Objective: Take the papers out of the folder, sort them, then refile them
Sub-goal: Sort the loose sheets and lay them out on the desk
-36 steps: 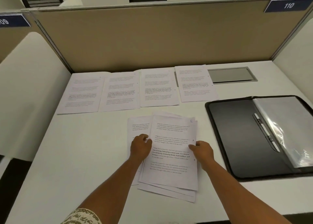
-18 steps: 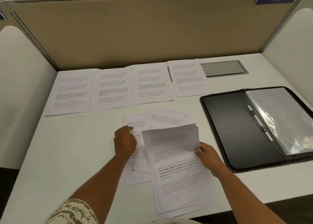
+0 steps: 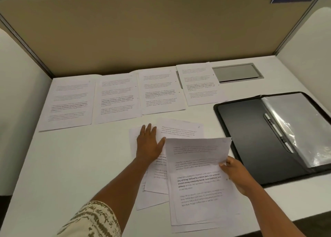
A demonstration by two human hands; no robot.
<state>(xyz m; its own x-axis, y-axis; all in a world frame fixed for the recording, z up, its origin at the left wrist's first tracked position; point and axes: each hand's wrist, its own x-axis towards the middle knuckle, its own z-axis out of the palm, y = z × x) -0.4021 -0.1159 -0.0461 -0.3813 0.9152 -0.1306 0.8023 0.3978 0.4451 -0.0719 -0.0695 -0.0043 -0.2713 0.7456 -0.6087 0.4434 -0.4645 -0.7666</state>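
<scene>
Nearest the desk edge, gripping a small sheaf of papers (image 3: 198,181) in the right hand (image 3: 234,175), thumb on top at the right margin, upper edge curling up off the desk (image 3: 80,165). Having drawn that sheaf toward the body and off to the right over the last second, so splitting what was one loose heap.

Just beyond, pressing the left hand (image 3: 149,143) flat with fingers spread wide on the uncovered sheets (image 3: 179,129), where a moment ago it was curled at the heap's left edge. Pinning these down, apparently, while the sheaf is coming away.

Meaning for the task: still sorting, probably about to read the exposed top page and deal it out.

Further back, lying in a row of four piles (image 3: 116,97) under the partition (image 3: 143,30), unchanged. To the right, lying open, the black folder (image 3: 250,138) with clear sleeves (image 3: 300,125) holding no papers, so refiling not yet begun.
</scene>
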